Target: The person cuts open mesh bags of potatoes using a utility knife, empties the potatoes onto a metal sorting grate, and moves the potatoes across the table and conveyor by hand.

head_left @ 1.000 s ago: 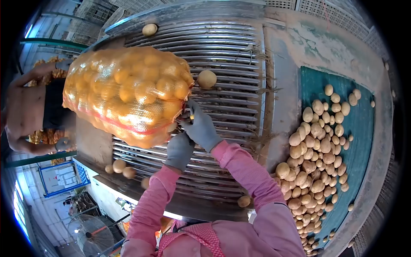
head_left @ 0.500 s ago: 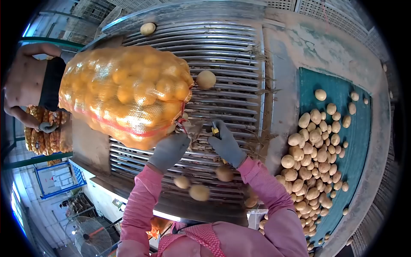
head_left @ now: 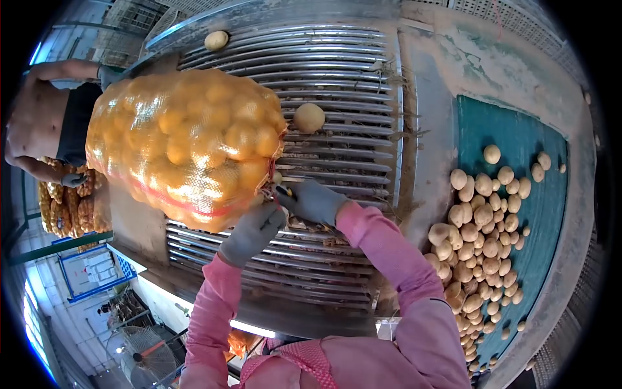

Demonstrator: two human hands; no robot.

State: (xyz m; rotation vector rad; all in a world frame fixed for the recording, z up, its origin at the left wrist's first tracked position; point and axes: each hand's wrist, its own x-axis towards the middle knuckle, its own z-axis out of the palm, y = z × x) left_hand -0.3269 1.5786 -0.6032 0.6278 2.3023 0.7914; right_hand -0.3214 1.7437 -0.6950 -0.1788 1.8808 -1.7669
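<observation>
A large orange mesh sack (head_left: pixel 188 146) full of potatoes lies on its side across the metal rollers, its closed end toward my hands. My left hand (head_left: pixel 254 232), in a grey glove, is closed on the gathered mesh at the lower corner of that end. Just right of it, my gloved right hand (head_left: pixel 312 202) grips a small utility knife (head_left: pixel 285 191) with black and yellow parts. The knife's tip is against or very near the sack's tied end; the blade itself is hidden. A loose potato (head_left: pixel 309 118) rests on the rollers beside the sack.
Bare metal rollers (head_left: pixel 343 97) stretch around the sack, with another potato (head_left: pixel 216 41) at the far side. To the right, a green belt (head_left: pixel 518 136) carries many potatoes. A co-worker (head_left: pixel 45 117) stands at the left near stacked sacks (head_left: pixel 68 211). A fan (head_left: pixel 142 356) stands lower left.
My right hand with the utility knife has moved left to the sack's end, close to my left hand. Loose potatoes near my forearms have left view, and those on the belt have shifted.
</observation>
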